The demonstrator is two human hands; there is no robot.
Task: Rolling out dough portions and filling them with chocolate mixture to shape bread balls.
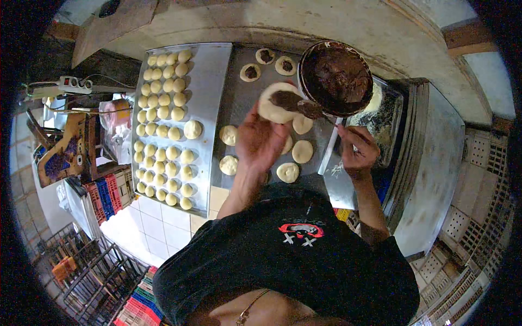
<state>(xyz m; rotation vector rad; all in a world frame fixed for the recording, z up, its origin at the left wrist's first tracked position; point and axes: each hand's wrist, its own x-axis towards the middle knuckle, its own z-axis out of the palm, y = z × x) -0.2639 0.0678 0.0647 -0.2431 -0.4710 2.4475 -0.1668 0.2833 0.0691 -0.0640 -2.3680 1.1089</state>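
Head view — I see the left hand (261, 140) cradling a pale, flattened dough round (272, 112) from beneath, dark-brown paste (284, 99) across it; the right hand (359, 148) pinches a slim, paste-coated spreader (310, 109) at its three-o'clock edge — a round, paste-filled bowl (303, 88) at two o'clock.

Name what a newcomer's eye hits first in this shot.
Probably the bowl of dark brown filling, upper right of centre. Next, just left of it, the flattened dough held in the left hand, a brown smear on it and a brown-coated tool in the right hand over its edge. Then the rows of small pale dough balls on the metal tray at left.
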